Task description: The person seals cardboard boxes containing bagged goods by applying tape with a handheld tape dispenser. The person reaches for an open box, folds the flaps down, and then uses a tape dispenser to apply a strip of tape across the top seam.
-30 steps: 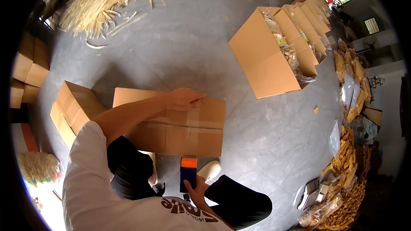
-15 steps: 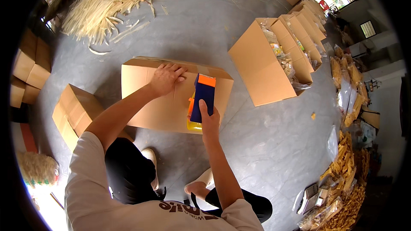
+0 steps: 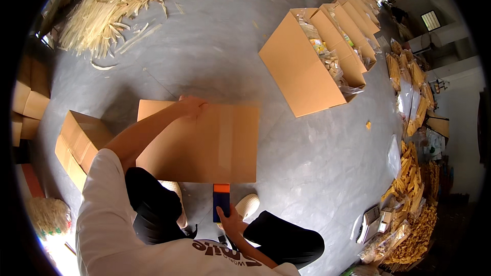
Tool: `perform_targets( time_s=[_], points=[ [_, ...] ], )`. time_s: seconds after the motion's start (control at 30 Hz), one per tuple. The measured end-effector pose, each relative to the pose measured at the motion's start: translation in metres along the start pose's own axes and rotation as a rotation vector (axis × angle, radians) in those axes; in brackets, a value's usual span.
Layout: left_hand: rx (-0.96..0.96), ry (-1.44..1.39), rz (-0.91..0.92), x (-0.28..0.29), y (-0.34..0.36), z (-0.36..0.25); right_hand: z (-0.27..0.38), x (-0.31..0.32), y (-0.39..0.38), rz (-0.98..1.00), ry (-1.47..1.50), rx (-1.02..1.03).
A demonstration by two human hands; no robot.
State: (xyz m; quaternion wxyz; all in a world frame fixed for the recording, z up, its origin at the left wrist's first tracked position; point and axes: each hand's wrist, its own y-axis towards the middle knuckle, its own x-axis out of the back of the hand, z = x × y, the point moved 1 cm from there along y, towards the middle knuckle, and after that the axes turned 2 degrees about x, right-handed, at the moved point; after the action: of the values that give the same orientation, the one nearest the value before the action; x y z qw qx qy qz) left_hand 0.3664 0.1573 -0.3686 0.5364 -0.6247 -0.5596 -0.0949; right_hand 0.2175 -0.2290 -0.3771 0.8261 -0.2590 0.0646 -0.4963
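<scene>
A cardboard box (image 3: pixel 179 148) stands on the floor in front of my feet, a broad plain face turned up to me. A paler, shinier strip of tape (image 3: pixel 225 140) runs across that face toward the near edge. My left hand (image 3: pixel 190 106) holds the box's far edge, its fingers partly hidden. My right hand (image 3: pixel 232 221) is closed around a blue and orange tape dispenser (image 3: pixel 221 202), held low just off the near edge of the box, between my shoes. The dispenser's underside is hidden.
A smaller closed carton (image 3: pixel 82 140) stands to the left. At the upper right is a row of open cartons (image 3: pixel 327 61) with bagged goods. Pale strips (image 3: pixel 110 15) lie heaped at the upper left; yellowish bundles and a phone-like device (image 3: pixel 369 224) lie at the right.
The box has tipped so its broad face shows more. My right hand has drawn the tape dispenser down toward me, off the box. My left hand has shifted to the far edge.
</scene>
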Motion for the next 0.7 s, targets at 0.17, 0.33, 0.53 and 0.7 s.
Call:
perform_targets(
  time_s=[0.17, 0.33, 0.53, 0.7],
  points=[
    [-0.087, 0.108, -0.074, -0.020, -0.013, 0.006, -0.005, 0.005, -0.023, -0.075, -0.083, 0.142],
    [-0.082, 0.225, -0.296, 0.018, 0.043, 0.022, 0.111, -0.014, 0.041, -0.037, -0.054, 0.207],
    [-0.168, 0.116, -0.346, 0.087, -0.046, -0.044, 0.232, -0.029, 0.162, 0.103, 0.041, 0.282],
    [0.053, 0.355, -0.665, 0.089, -0.012, 0.006, 0.250, -0.034, 0.137, 0.198, 0.133, 0.239]
  ],
)
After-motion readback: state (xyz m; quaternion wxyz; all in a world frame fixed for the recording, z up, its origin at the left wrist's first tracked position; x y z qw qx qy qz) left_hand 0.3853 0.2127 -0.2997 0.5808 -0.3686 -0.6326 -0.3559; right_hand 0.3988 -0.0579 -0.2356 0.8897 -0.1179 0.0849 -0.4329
